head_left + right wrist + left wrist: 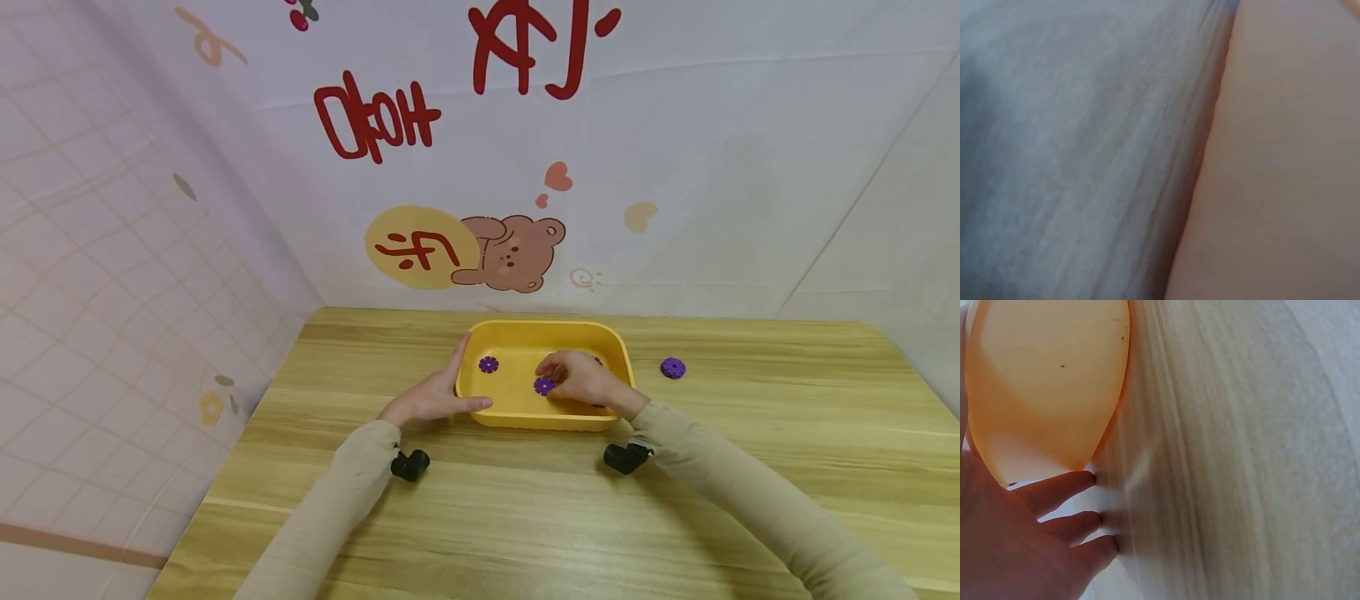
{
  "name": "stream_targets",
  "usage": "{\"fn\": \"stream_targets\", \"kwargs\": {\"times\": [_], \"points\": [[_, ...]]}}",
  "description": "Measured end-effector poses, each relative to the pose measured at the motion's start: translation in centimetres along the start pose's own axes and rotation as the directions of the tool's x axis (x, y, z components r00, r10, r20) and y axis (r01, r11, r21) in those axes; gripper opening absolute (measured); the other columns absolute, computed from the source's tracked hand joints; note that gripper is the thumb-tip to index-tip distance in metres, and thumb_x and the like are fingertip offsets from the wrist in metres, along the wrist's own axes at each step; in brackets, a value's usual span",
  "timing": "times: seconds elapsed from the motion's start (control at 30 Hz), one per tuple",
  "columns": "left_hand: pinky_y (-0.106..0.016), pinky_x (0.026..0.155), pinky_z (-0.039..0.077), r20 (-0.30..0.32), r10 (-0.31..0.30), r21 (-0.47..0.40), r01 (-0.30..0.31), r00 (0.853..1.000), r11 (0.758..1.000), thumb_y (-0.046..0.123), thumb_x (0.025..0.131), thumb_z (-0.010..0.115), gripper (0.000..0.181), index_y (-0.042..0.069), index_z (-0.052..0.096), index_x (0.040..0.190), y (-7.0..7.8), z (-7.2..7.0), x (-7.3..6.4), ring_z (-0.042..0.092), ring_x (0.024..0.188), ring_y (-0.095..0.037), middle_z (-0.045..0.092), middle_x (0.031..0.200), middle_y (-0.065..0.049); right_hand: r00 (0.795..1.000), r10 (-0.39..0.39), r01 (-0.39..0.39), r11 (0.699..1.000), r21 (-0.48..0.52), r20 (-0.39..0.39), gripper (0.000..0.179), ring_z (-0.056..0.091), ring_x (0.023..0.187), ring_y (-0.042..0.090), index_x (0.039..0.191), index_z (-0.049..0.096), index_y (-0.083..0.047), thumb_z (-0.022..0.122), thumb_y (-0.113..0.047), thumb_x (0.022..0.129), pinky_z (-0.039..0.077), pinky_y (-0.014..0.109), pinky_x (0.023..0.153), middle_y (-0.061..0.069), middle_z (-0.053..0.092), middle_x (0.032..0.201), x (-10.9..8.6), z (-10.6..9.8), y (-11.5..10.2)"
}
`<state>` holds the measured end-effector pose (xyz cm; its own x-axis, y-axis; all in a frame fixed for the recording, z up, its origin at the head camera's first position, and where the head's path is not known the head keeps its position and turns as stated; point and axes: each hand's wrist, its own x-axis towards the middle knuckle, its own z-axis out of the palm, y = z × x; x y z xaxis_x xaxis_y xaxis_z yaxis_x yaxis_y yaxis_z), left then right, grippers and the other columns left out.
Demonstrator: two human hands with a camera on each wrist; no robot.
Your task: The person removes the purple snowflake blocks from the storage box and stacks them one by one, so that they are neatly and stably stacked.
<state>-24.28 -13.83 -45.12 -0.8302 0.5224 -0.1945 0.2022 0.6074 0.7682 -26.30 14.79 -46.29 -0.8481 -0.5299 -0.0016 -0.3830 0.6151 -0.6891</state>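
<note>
A yellow plastic tray (517, 421) stands on the table. At its left end is my left hand (431, 398), thumb over the front rim and index finger along the outer edge. In the left wrist view, its other fingers (1060, 494) spread straight beside the tray wall (1054, 381). My right hand (583, 377) reaches inside the tray, pinching a purple notched plastic disc (543, 386) between thumb and index finger. Another purple disc (489, 364) lies at the tray's left. More purple pieces (597, 361) are partly hidden behind the right hand.
On the table (750, 450), right of the tray, lies a small pile of purple discs (672, 367). A printed cloth (697, 167) hangs behind the table. The right wrist view is blurred, with the tray's outer wall (1279, 162) at its right.
</note>
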Motion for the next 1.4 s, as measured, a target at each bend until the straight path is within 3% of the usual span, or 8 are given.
{"fn": "stream_targets", "kwargs": {"times": [0.27,0.53,0.97,1.13,1.4], "points": [[-0.047,0.106,0.034,-0.004,-0.003,0.016,0.003,1.0,1.0,0.051,0.084,0.071,0.116,0.029,-0.021,0.152,0.2,0.0,-0.1,0.048,0.124,-0.035,0.029,0.151,-0.027,0.999,-0.039,0.039,0.999,-0.002,0.013,0.03,0.062,0.083,0.022,0.102,0.067,0.005,0.079,-0.001,0.075,0.053,0.036,0.077,0.01,0.066,0.09,0.2,0.1,-0.1],[-0.046,0.106,0.034,-0.005,-0.014,0.024,0.014,1.0,1.0,0.054,0.082,0.071,0.118,0.03,-0.022,0.151,0.2,0.1,-0.1,0.046,0.126,-0.037,0.024,0.153,-0.025,0.998,-0.056,0.056,0.997,0.057,0.001,0.028,0.063,0.082,0.019,0.1,0.068,0.003,0.078,-0.005,0.076,0.053,0.034,0.077,0.006,0.066,0.089,0.1,0.1,-0.4],[-0.043,0.104,0.037,-0.014,-0.008,-0.002,0.008,1.0,1.0,0.049,0.083,0.073,0.118,0.027,-0.02,0.152,0.1,0.1,0.0,0.056,0.114,-0.027,0.034,0.149,-0.024,0.99,-0.124,0.134,0.98,0.15,-0.073,0.026,0.061,0.085,0.019,0.104,0.069,0.002,0.074,-0.005,0.08,0.054,0.033,0.079,0.004,0.067,0.091,-0.2,0.0,-1.0],[-0.042,0.103,0.038,-0.007,-0.004,-0.017,0.004,1.0,1.0,0.049,0.083,0.073,0.118,0.028,-0.02,0.152,0.0,0.0,0.0,0.056,0.111,-0.025,0.03,0.151,-0.023,0.982,-0.142,0.156,0.981,0.114,-0.121,0.027,0.063,0.084,0.018,0.104,0.07,0.0,0.074,-0.008,0.079,0.054,0.032,0.077,0.003,0.068,0.091,-0.5,-0.1,-1.5],[-0.043,0.101,0.04,-0.008,0.011,-0.001,-0.011,1.0,1.0,0.049,0.083,0.072,0.118,0.027,-0.02,0.152,0.0,0.0,0.0,0.058,0.106,-0.026,0.036,0.146,-0.027,0.962,-0.213,0.228,0.971,0.072,-0.172,0.027,0.064,0.084,0.021,0.104,0.07,0.001,0.074,-0.009,0.08,0.055,0.034,0.077,0.006,0.069,0.094,-1.4,-0.6,-1.8]]}}
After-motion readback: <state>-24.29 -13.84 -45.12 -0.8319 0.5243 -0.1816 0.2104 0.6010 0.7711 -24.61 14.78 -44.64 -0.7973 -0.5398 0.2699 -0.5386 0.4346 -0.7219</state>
